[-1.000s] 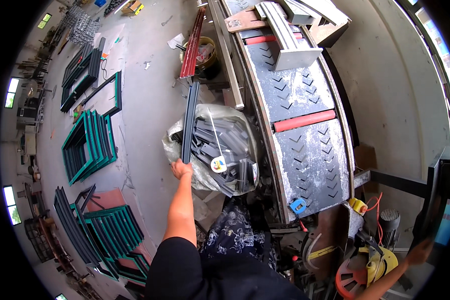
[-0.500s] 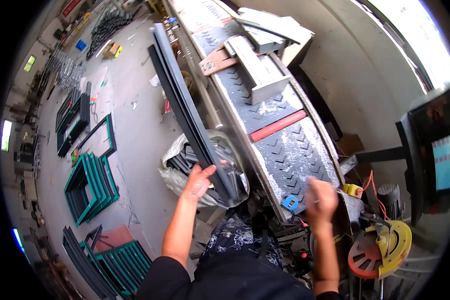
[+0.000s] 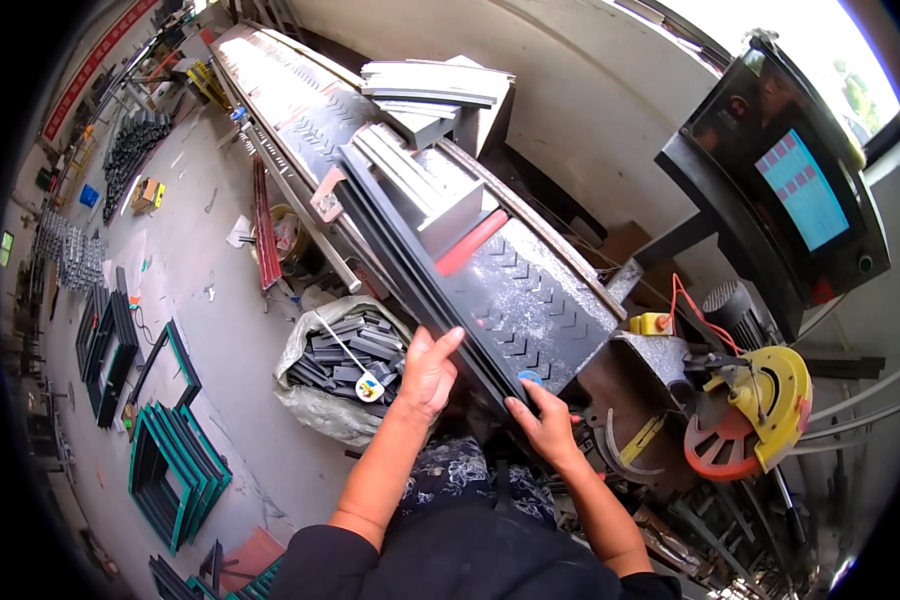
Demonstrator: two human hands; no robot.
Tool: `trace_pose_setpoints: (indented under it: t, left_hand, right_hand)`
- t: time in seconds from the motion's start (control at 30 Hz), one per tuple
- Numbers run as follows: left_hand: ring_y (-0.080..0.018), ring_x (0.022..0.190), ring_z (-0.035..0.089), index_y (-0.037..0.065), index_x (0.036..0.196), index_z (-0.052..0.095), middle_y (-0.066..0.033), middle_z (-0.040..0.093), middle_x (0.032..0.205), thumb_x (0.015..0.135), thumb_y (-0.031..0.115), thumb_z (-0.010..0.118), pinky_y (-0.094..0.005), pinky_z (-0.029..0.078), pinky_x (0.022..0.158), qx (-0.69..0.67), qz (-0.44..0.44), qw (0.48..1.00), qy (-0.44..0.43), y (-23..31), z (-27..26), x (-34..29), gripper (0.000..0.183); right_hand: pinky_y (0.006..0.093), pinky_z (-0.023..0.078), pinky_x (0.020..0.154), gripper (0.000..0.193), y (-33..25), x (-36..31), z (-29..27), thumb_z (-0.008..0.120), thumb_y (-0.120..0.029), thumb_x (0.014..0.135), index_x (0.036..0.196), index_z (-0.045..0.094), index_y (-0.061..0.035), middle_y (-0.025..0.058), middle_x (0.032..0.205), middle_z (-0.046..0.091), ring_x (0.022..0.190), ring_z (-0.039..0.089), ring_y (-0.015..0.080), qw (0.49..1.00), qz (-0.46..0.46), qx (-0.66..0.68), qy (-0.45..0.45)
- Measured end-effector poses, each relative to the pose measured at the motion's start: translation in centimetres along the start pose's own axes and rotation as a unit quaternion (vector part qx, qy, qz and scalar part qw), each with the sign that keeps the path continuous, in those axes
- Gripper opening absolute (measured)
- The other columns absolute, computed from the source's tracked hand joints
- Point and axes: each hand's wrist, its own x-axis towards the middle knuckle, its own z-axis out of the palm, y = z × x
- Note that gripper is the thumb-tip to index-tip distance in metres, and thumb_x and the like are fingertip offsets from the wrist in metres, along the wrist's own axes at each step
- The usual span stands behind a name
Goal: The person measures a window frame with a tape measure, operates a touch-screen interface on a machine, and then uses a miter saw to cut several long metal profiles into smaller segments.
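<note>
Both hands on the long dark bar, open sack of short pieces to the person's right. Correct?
Not quite: in the head view, the open sack of short pieces is to the person's left, not right. The left hand and right hand are both on the long dark bar, as you said.

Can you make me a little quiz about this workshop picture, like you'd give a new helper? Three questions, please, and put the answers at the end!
1. True or false: only the left hand touches the long dark bar.

2. What mostly fills the pale sack?
A) Oranges
B) Short dark pieces
C) Balls of wool

3. Fill in the missing colour: the rounded machine cover on the person's right is red and ____.

Key:
1. False; the right hand touches it too.
2. B
3. Yellow
</note>
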Motion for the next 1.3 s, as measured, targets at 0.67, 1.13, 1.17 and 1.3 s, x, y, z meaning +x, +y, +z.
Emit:
trace_pose_setpoints:
  t: [0.67,1.13,1.17,1.3]
  left_hand:
    - [-0.0375,0.139,0.033,-0.005,0.141,0.034,-0.0237,0.04,0.145,0.078,0.0,0.049,-0.0475,0.026,0.117,-0.112,-0.09,0.984,-0.105,-4.1,4.3,0.1,0.064]
    - [-0.0389,0.132,0.043,0.001,0.135,0.041,-0.0226,0.047,0.136,0.09,0.004,0.055,-0.0484,0.036,0.111,-0.031,-0.09,0.989,-0.11,-5.2,4.6,-1.0,0.046]
    - [-0.0383,0.131,0.043,0.0,0.134,0.041,-0.0225,0.047,0.136,0.091,0.004,0.056,-0.0479,0.036,0.111,-0.021,-0.094,0.99,-0.107,-5.3,4.6,-1.1,0.046]
    - [-0.0356,0.13,0.046,-0.002,0.133,0.041,-0.0218,0.048,0.137,0.092,0.007,0.057,-0.0455,0.039,0.109,0.018,-0.101,0.99,-0.094,-5.4,5.2,-1.8,0.045]
  right_hand:
    - [0.0366,0.051,0.078,0.036,0.7,-9.0,-6.6,0.063,-0.03,0.091,0.117,0.062,-0.0056,0.0155,0.101,0.067,0.092,0.065,0.0331,0.997,0.026,-0.036,0.068]
    - [0.0364,0.051,0.075,0.056,0.7,-10.6,-6.8,0.077,-0.036,0.076,0.119,0.059,-0.0035,0.0145,0.1,0.067,0.088,0.067,0.0307,0.997,0.052,-0.048,0.041]
    - [0.0363,0.051,0.075,0.056,0.8,-10.9,-6.9,0.077,-0.036,0.077,0.119,0.059,-0.0036,0.0146,0.1,0.067,0.088,0.067,0.0308,0.997,0.069,-0.031,0.029]
    - [0.0362,0.051,0.076,0.056,1.2,-11.4,-7.2,0.076,-0.036,0.078,0.12,0.058,-0.0032,0.0152,0.102,0.067,0.088,0.067,0.0312,0.996,0.08,-0.02,0.02]
